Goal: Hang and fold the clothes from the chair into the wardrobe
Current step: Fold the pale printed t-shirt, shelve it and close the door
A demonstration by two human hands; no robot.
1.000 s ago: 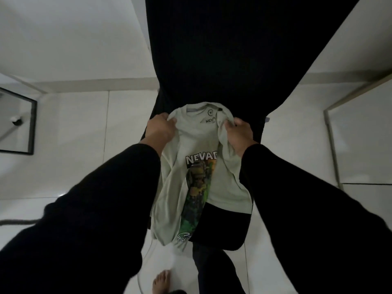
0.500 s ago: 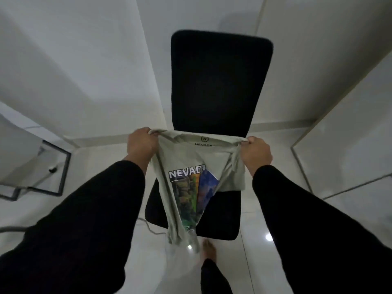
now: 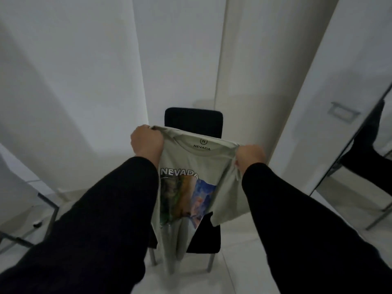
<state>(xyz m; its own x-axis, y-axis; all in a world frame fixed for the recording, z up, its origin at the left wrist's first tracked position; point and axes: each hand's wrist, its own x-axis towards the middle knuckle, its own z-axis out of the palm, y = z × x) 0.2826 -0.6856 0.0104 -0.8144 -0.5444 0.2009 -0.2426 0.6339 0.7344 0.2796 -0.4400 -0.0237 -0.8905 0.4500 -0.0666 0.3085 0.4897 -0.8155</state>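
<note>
Right now both of my hands hold the pale green T-shirt (image 3: 197, 166) up by its shoulders — my left hand (image 3: 147, 142) has its fingers curled round the left shoulder seam, my right hand (image 3: 250, 155) grips the right one, slightly lower. The collar stretches between them, so the shirt's width runs left to right from fist to fist, and its long axis drops straight down from my grip, the printed front facing me. It hangs in the air in front of the black chair (image 3: 194, 122), its hem trailing down past the near edge of the seat. Neither hand is nearer; each has its own shoulder. The wardrobe itself I cannot make out with certainty — I judge the next move keeps this two-handed hold.
</note>
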